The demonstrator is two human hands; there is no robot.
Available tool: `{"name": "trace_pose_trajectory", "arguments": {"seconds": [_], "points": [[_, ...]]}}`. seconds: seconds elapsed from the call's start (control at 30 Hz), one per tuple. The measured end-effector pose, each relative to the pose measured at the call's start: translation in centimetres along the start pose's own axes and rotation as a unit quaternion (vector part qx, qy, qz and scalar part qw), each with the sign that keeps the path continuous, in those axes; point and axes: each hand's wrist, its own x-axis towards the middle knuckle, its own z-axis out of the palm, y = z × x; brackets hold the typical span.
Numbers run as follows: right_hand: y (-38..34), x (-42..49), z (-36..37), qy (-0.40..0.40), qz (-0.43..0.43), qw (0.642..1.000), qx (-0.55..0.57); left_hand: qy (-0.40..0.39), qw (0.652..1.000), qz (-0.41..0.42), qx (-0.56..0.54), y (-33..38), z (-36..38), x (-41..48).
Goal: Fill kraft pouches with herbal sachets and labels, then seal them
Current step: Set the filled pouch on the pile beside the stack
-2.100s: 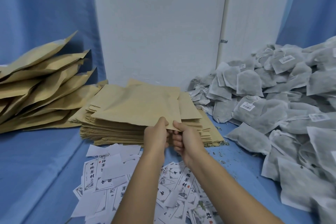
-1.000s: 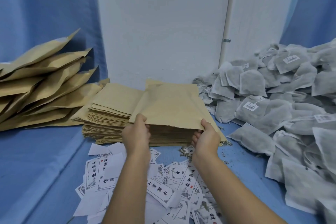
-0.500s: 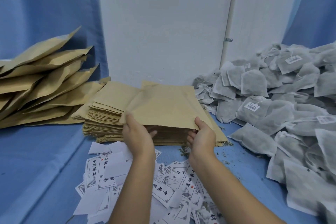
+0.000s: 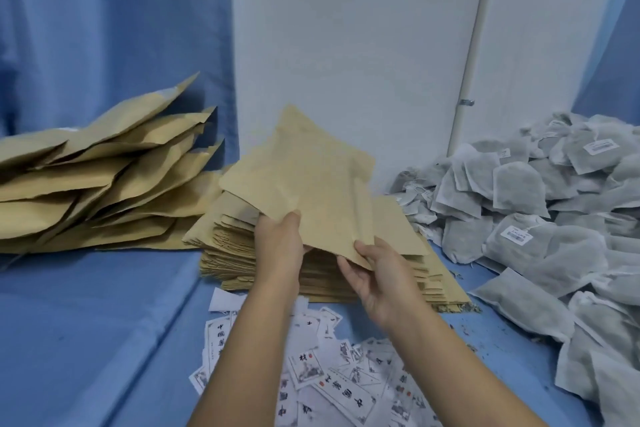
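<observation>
A flat empty kraft pouch [image 4: 311,180] is lifted and tilted above the stack of empty kraft pouches [image 4: 429,274] at the centre. My left hand [image 4: 278,246] pinches its near edge with the thumb on top. My right hand [image 4: 381,274] holds the pouch's near right corner, thumb on top and fingers underneath. White printed labels [image 4: 322,371] lie scattered on the blue cloth in front of the stack. A heap of grey herbal sachets [image 4: 540,218] fills the right side.
Filled kraft pouches [image 4: 104,180] are piled at the left against the blue curtain. A white wall panel [image 4: 346,45] with a thin pipe [image 4: 474,55] stands behind the stack. Bare blue cloth [image 4: 86,322] lies at the front left. Herb crumbs speckle the cloth near the sachets.
The top pouch has been raised off the stack and tipped up, its far end now high. Both hands rose with it, and the right hand shifted to the near right corner.
</observation>
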Motion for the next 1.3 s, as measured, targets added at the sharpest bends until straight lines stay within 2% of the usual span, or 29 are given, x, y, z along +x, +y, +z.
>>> {"name": "trace_pose_trajectory", "arguments": {"seconds": [0.13,0.23,0.4,0.47,0.57,0.6,0.67,0.73,0.83,0.9,1.0,1.1,1.2,1.3], "points": [[0.2,1.6,6.6,-0.093,-0.015,0.994,-0.059,-0.001,0.992,0.042,-0.118,4.1,-1.9,2.1],[0.6,3.1,13.0,-0.14,-0.024,0.983,-0.115,0.021,0.987,0.069,-0.142,7.6,-3.8,4.9],[2.6,6.0,23.0,-0.192,-0.021,0.976,-0.105,0.048,0.975,0.077,-0.204,13.3,-7.7,12.1],[3.5,7.6,26.0,-0.185,-0.017,0.977,-0.103,0.044,0.984,0.048,-0.168,14.9,-9.3,15.1],[4.6,10.0,29.1,-0.155,-0.014,0.979,-0.13,0.067,0.997,-0.032,-0.026,16.1,-11.4,18.7],[4.8,10.5,29.8,-0.156,0.002,0.98,-0.127,0.072,0.996,-0.047,-0.014,16.1,-11.9,19.9],[5.0,11.2,30.7,-0.163,0.039,0.981,-0.094,0.066,0.993,-0.071,-0.062,16.3,-12.5,21.4],[4.9,11.3,30.9,-0.172,0.055,0.982,-0.049,0.05,0.984,-0.067,-0.159,16.4,-12.6,21.8],[4.6,10.9,29.7,-0.211,0.069,0.975,0.031,0.056,0.944,-0.011,-0.324,16.3,-12.7,21.4],[4.4,10.5,28.0,-0.231,0.08,0.969,0.045,0.076,0.927,0.04,-0.365,16.0,-12.9,20.3],[4.2,10.0,24.9,-0.212,0.061,0.975,0.027,0.09,0.932,0.064,-0.344,14.5,-12.7,17.7],[3.8,9.3,21.2,-0.171,0.035,0.984,-0.015,0.071,0.954,0.023,-0.29,11.9,-11.0,14.6],[2.5,8.1,17.0,-0.15,-0.01,0.981,-0.123,0.052,0.969,-0.033,-0.241,9.0,-8.0,11.9],[1.1,7.1,12.3,-0.13,-0.06,0.957,-0.254,0.03,0.98,-0.063,-0.187,6.0,-4.6,8.9]]}}
